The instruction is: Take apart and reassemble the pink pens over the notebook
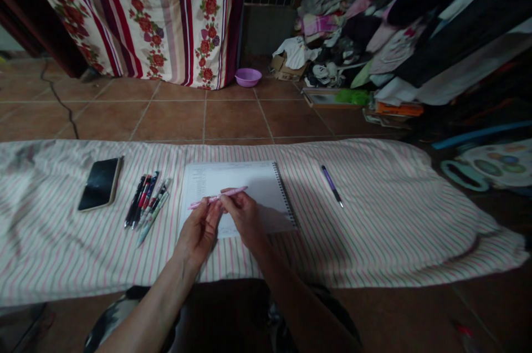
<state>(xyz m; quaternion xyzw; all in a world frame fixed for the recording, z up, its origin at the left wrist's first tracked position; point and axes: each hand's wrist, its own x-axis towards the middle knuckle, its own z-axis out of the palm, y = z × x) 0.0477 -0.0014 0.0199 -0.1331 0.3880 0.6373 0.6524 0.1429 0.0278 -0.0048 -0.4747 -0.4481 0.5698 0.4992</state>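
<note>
Between my two hands a pink pen is held level above a spiral notebook. My left hand pinches the pen's left part, and my right hand grips it nearer the middle, with its right end sticking out. Printed or written lines run down the notebook's left side; its wire binding is on the right. Left of the notebook lies a bunch of several pens. A purple and black pen rests alone to the right.
A striped cloth covers the low table. On its left lies a phone. Beyond are a tiled floor, a floral curtain, a purple basin and a heap of clothes. A cable crosses the floor.
</note>
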